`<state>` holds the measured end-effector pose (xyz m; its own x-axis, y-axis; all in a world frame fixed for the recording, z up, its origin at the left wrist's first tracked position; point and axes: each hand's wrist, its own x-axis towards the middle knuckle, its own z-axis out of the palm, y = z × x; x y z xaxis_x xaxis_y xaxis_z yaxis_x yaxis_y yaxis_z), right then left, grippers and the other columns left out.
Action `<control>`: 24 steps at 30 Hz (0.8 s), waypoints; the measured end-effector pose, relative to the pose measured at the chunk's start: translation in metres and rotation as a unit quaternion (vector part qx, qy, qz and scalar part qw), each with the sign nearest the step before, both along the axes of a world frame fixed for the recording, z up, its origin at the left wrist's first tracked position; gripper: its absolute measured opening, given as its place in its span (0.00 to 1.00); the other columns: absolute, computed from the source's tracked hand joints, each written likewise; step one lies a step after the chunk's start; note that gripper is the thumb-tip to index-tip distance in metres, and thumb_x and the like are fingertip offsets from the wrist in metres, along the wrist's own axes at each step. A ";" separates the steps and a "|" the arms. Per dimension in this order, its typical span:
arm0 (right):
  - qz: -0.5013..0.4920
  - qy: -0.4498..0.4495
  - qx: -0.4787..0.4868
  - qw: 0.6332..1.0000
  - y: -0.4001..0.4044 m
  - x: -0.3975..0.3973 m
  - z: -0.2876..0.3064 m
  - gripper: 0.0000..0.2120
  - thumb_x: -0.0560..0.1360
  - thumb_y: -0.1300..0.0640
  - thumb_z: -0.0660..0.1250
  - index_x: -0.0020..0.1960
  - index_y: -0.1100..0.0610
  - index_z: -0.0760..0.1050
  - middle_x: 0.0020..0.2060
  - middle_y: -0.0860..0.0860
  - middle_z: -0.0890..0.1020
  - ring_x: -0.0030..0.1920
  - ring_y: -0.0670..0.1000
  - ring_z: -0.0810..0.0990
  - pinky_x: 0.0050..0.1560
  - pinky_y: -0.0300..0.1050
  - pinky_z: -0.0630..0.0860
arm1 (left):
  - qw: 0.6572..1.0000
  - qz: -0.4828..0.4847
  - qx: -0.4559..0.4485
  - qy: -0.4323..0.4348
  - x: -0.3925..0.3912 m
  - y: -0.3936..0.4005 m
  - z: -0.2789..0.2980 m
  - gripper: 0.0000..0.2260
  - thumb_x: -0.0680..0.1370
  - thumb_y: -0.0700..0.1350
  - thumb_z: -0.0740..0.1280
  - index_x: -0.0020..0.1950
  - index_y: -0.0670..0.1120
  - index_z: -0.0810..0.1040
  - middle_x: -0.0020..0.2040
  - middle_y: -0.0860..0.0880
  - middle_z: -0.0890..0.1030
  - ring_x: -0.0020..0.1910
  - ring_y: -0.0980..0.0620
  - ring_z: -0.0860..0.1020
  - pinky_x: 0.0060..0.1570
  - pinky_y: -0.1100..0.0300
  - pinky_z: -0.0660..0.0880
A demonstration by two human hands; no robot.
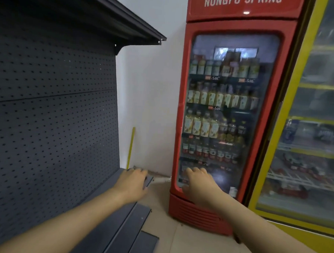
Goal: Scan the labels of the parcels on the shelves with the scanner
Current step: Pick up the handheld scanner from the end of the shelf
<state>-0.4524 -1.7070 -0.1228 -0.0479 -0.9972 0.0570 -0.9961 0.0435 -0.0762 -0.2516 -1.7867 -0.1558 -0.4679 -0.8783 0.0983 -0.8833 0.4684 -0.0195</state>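
A dark grey shelving unit [51,101] with a perforated back panel fills the left side; no parcel and no scanner is in view. My left hand [133,182] reaches forward over the far end of a low shelf board [122,220], fingers relaxed, holding nothing. Further right, my right hand [198,184] stretches out in front of the lower glass of a red drinks fridge [221,110], fingers extended and empty.
The red fridge, full of bottles, stands against the white wall. A yellow-framed cooler [307,133] stands to its right. A thin yellow stick [130,147] leans in the corner. Beige floor tiles [185,243] lie between the shelf and the fridges.
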 end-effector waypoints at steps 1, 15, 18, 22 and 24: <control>0.002 0.000 0.001 1.000 -0.015 -0.005 -0.004 0.22 0.77 0.52 0.61 0.69 0.57 0.65 0.65 0.57 0.72 0.65 0.60 0.68 0.64 0.53 0.67 | 1.000 0.004 0.004 0.001 -0.002 -0.012 -0.002 0.20 0.79 0.52 0.62 0.69 0.46 0.70 0.65 0.46 0.75 0.63 0.47 0.74 0.60 0.54 0.70; 0.086 -0.011 0.066 0.994 -0.287 -0.030 -0.064 0.23 0.76 0.53 0.61 0.70 0.57 0.66 0.66 0.57 0.72 0.66 0.60 0.68 0.64 0.54 0.67 | 0.995 0.073 0.066 0.018 -0.028 -0.244 -0.057 0.13 0.78 0.50 0.62 0.59 0.45 0.75 0.57 0.46 0.78 0.55 0.46 0.76 0.50 0.55 0.70; 0.109 -0.005 0.081 0.991 -0.336 -0.031 -0.079 0.24 0.76 0.51 0.62 0.70 0.56 0.66 0.67 0.57 0.72 0.67 0.60 0.67 0.65 0.54 0.67 | 0.992 0.101 0.077 0.021 -0.027 -0.278 -0.066 0.15 0.78 0.50 0.62 0.61 0.44 0.74 0.57 0.45 0.78 0.55 0.46 0.77 0.49 0.56 0.71; 0.154 -0.004 0.104 0.983 -0.404 -0.031 -0.102 0.23 0.77 0.51 0.61 0.70 0.57 0.65 0.67 0.58 0.72 0.67 0.60 0.68 0.63 0.52 0.68 | 0.984 0.150 0.091 0.033 -0.026 -0.320 -0.086 0.18 0.78 0.51 0.63 0.65 0.43 0.73 0.60 0.45 0.78 0.57 0.45 0.77 0.53 0.56 0.73; 0.179 0.001 0.122 0.976 -0.436 -0.030 -0.119 0.23 0.77 0.50 0.61 0.70 0.57 0.66 0.66 0.58 0.72 0.67 0.60 0.68 0.63 0.51 0.67 | 0.975 0.185 0.111 0.055 -0.026 -0.338 -0.101 0.18 0.78 0.49 0.64 0.66 0.43 0.73 0.62 0.45 0.77 0.58 0.46 0.77 0.53 0.57 0.72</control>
